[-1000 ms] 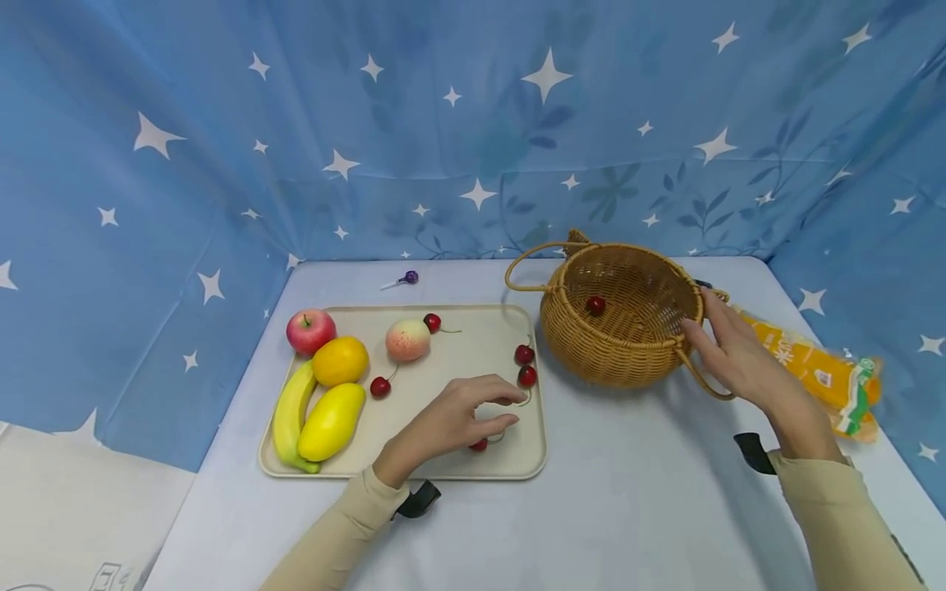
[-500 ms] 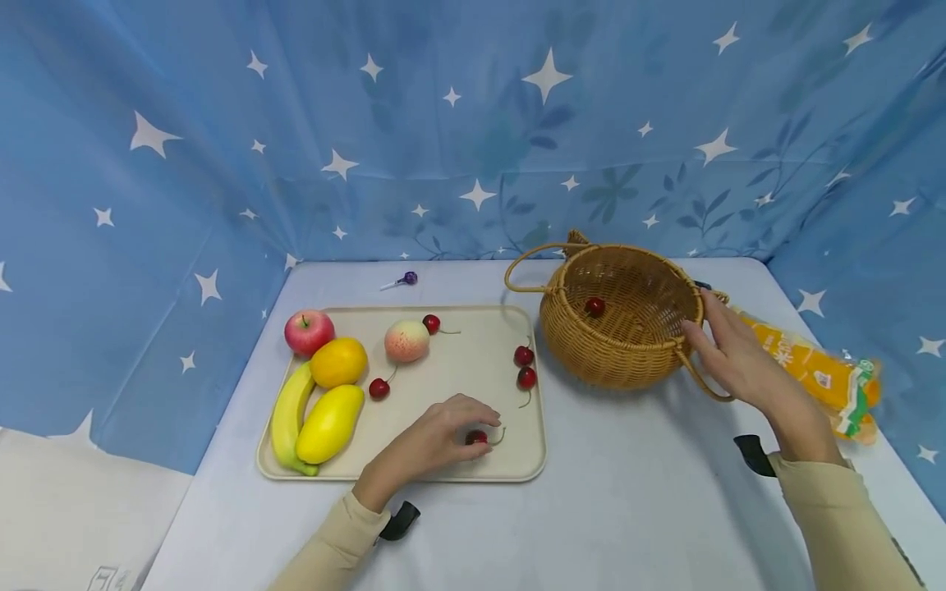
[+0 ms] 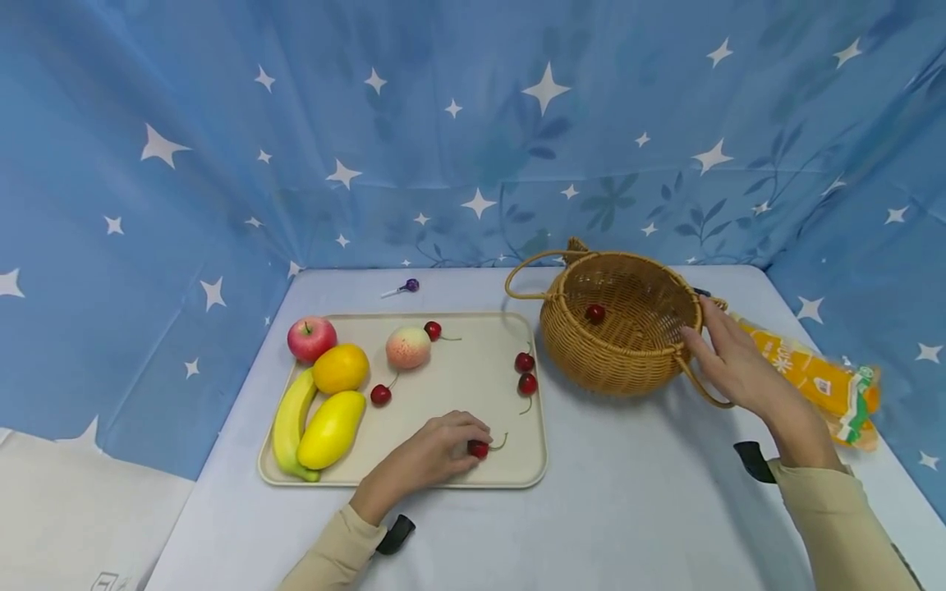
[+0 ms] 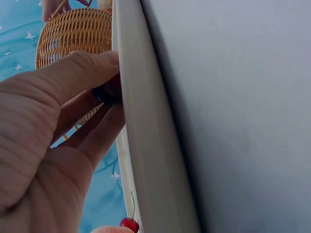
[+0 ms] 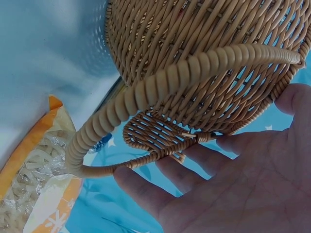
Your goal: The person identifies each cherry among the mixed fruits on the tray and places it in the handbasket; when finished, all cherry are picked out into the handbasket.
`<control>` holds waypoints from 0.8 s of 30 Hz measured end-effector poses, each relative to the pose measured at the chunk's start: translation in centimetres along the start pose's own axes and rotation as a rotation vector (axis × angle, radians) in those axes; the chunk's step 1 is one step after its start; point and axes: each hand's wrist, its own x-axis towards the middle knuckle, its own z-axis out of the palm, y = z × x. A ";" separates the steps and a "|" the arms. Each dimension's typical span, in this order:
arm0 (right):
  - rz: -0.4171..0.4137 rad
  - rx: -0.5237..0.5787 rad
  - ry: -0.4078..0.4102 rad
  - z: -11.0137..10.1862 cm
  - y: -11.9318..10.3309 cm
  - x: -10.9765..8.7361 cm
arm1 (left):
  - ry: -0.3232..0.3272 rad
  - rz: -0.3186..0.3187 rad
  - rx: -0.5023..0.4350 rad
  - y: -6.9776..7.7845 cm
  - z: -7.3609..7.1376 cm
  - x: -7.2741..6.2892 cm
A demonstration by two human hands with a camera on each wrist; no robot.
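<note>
My left hand (image 3: 436, 451) is low over the front of a cream tray (image 3: 458, 386), thumb and fingers around a dark red cherry (image 3: 478, 449) with its stem sticking out. In the left wrist view the tray's rim partly hides this cherry (image 4: 111, 92). My right hand (image 3: 739, 369) rests against the right rim of a wicker basket (image 3: 617, 365). From the right wrist view, its fingers look mostly straight, touching the rim beside the looped handle (image 5: 160, 85). Inside the basket lies one cherry (image 3: 594, 313). Two more cherries (image 3: 525, 373) sit at the tray's right edge.
The tray's left side holds an apple (image 3: 312, 338), an orange-yellow fruit (image 3: 341, 368), a mango (image 3: 332, 429) and a banana (image 3: 291, 423). A peach (image 3: 408, 348) has cherries nearby. A lollipop (image 3: 410, 286) lies behind; an orange-and-clear packet (image 3: 820, 382) lies right of the basket.
My left hand has moved left and toward the tray's front edge, and its fingers have closed around the front cherry. The right hand has stayed at the basket.
</note>
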 end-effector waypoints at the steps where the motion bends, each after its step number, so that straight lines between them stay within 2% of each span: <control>1: -0.002 0.001 0.002 0.1 0.0 0.0 | 0.003 0.011 0.005 0.0 0.1 0.1; 5: -0.005 0.001 0.010 0.3 0.2 -0.1 | 0.030 0.046 -0.011 0.1 0.3 0.4; 12: -0.007 -0.004 0.023 0.3 0.2 -0.1 | 0.163 0.102 -0.129 0.3 -0.1 1.4; 15: -0.005 -0.003 0.016 0.4 0.2 -0.1 | 0.186 0.086 -0.218 0.4 -0.4 1.9; 20: -0.008 -0.002 0.015 0.3 0.2 -0.1 | 0.234 0.017 -0.406 0.7 -1.5 3.0; 24: 0.004 -0.005 0.015 0.3 0.2 -0.1 | 0.265 0.045 -0.417 0.9 -2.5 4.2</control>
